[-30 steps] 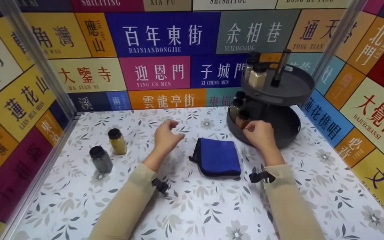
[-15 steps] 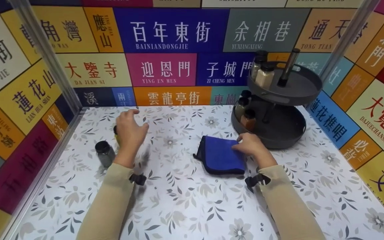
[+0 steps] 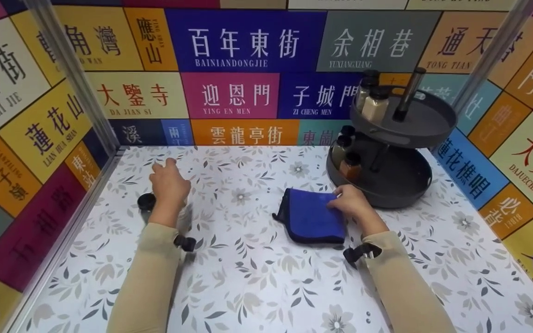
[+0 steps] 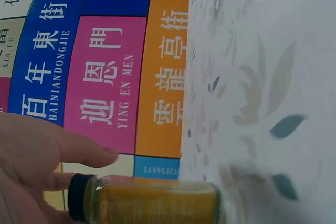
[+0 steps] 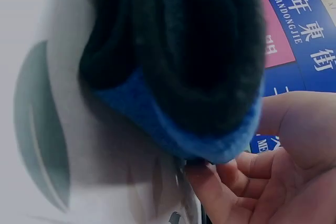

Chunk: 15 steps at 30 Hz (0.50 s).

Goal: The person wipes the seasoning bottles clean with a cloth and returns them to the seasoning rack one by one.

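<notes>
My left hand is over the left side of the table, with its thumb apart from the fingers. Close to these fingers in the left wrist view stands a black-capped jar of yellow powder, which the hand mostly hides in the head view. A dark grey jar stands just left of the wrist, partly covered. My right hand pinches the right edge of a folded blue cloth with black trim. In the right wrist view, the thumb and curled fingers lie on either side of the cloth's folded edge.
A dark two-tier round rack stands at the back right. Its lower tray holds several jars, among them an orange-brown one; a cream-coloured jar is on the upper tray. Sign-patterned walls enclose the floral tabletop.
My left hand has swung left from mid-table to the yellow jar. The right hand has left the rack's lower tray and come down to the cloth's edge. The view has shifted slightly.
</notes>
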Motion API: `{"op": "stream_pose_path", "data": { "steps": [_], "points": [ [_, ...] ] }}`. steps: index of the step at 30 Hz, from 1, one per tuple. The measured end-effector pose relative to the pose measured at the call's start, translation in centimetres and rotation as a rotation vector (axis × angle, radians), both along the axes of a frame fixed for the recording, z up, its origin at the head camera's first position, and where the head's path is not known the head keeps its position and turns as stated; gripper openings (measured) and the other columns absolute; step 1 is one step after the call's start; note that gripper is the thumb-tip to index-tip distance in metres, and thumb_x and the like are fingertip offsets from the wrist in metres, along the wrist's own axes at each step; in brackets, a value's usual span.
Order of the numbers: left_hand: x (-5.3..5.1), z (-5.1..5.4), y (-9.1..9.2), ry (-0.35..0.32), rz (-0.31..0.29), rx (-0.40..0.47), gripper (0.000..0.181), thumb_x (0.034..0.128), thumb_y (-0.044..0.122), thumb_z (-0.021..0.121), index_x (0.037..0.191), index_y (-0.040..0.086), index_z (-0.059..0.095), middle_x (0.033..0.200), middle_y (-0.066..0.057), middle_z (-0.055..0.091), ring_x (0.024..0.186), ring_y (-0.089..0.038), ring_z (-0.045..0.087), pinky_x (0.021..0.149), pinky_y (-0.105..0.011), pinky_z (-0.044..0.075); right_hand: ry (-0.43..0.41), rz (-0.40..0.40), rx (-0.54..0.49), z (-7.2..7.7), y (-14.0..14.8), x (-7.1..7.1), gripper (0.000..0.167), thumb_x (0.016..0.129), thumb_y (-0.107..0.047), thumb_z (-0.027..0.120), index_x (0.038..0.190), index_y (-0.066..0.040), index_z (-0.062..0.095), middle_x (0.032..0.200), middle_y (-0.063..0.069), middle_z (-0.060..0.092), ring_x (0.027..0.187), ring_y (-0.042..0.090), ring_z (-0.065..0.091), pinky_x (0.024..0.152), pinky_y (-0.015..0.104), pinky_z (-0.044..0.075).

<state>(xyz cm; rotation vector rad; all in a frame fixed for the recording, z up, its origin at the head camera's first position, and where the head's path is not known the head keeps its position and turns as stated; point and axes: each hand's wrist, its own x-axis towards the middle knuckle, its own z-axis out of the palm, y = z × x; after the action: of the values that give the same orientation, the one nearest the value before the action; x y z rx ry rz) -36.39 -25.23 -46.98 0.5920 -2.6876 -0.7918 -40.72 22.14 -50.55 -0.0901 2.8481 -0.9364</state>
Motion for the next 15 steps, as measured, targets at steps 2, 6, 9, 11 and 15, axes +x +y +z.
{"op": "stream_pose_path", "data": {
  "steps": [2, 6, 9, 11, 15],
  "points": [
    [0.12, 0.16, -0.19, -0.027, -0.009, -0.027, 0.063, 0.0863, 0.009, 0.073, 0.145, -0.004, 0.051, 0.145, -0.039, 0.046, 0.125, -0.059, 0.053, 0.105, -0.063, 0.050, -0.001, -0.017, -0.027, 0.03, 0.07, -0.02, 0.041, 0.082, -0.021, 0.080, 0.114, 0.003, 0.069, 0.110, 0.017, 0.069, 0.098, 0.028, 0.063, 0.084, 0.034, 0.053],
    [0.27, 0.28, -0.36, -0.039, -0.045, -0.074, 0.059, 0.0859, 0.005, 0.068, 0.139, -0.011, 0.050, 0.132, -0.041, 0.056, 0.120, -0.058, 0.058, 0.105, -0.062, 0.050, -0.001, -0.027, -0.060, 0.24, 0.05, 0.01, 0.041, 0.084, -0.021, 0.076, 0.116, 0.003, 0.067, 0.107, 0.014, 0.065, 0.099, 0.028, 0.060, 0.083, 0.032, 0.049],
    [0.29, 0.21, -0.31, -0.021, -0.064, -0.089, 0.054, 0.0871, 0.003, 0.063, 0.137, -0.014, 0.050, 0.125, -0.042, 0.060, 0.120, -0.057, 0.060, 0.105, -0.062, 0.050, -0.009, -0.029, -0.084, 0.41, -0.09, 0.03, 0.046, 0.084, -0.019, 0.077, 0.122, 0.005, 0.067, 0.109, 0.013, 0.065, 0.100, 0.027, 0.060, 0.084, 0.030, 0.048],
    [0.31, 0.12, -0.27, -0.005, -0.067, -0.082, 0.053, 0.0875, 0.003, 0.064, 0.136, -0.014, 0.051, 0.123, -0.041, 0.062, 0.119, -0.057, 0.061, 0.105, -0.062, 0.050, -0.021, -0.032, -0.125, 0.44, -0.18, -0.02, 0.045, 0.084, -0.017, 0.077, 0.122, 0.006, 0.067, 0.104, 0.010, 0.064, 0.094, 0.023, 0.059, 0.080, 0.026, 0.047],
    [0.10, -0.30, -0.21, 0.045, -0.098, -0.072, 0.056, 0.0870, 0.010, 0.069, 0.133, -0.017, 0.053, 0.119, -0.040, 0.065, 0.116, -0.057, 0.062, 0.105, -0.062, 0.050, -0.086, -0.040, -0.286, 0.45, -0.19, -0.12, 0.021, 0.085, -0.007, 0.077, 0.101, 0.002, 0.067, 0.078, -0.003, 0.055, 0.069, 0.010, 0.052, 0.061, 0.021, 0.043]
  ]
}}
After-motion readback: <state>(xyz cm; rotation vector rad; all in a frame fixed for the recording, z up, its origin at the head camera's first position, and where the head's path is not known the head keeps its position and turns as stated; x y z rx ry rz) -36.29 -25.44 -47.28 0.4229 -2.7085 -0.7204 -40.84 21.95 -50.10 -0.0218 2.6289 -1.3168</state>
